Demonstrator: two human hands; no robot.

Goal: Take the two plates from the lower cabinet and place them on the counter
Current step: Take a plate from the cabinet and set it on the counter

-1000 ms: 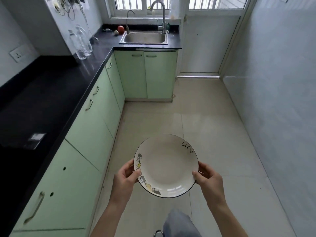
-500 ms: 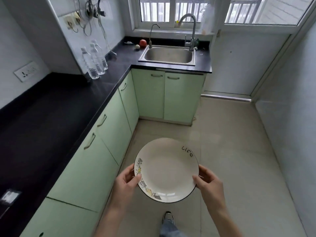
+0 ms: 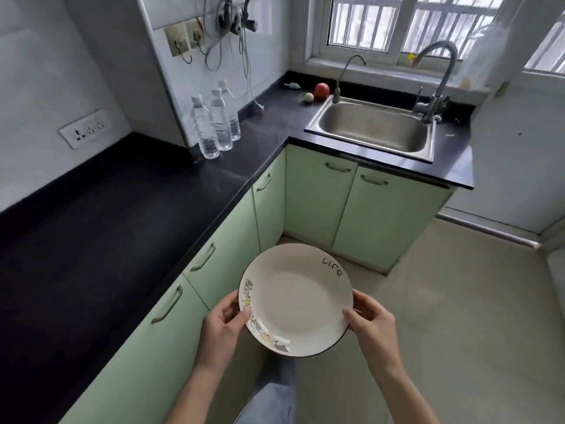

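Observation:
I hold a white plate (image 3: 296, 299) with a dark rim, the word "life" and small cartoon figures on it, level in front of me above the floor. My left hand (image 3: 224, 327) grips its left edge and my right hand (image 3: 373, 325) grips its right edge. Whether a second plate lies under it I cannot tell. The black counter (image 3: 101, 228) runs along my left, above pale green lower cabinets (image 3: 223, 261) whose doors are all closed.
Three water bottles (image 3: 215, 122) stand at the counter's inner corner. A steel sink (image 3: 371, 127) with two taps sits under the window, a red fruit (image 3: 321, 90) beside it. Cables hang from wall sockets (image 3: 183, 41). Beige tiled floor (image 3: 458, 301) lies to my right.
The view has moved forward along the counter and tilted up, so the sink and bottles appear nearer. The plate stays in both hands in the same grip.

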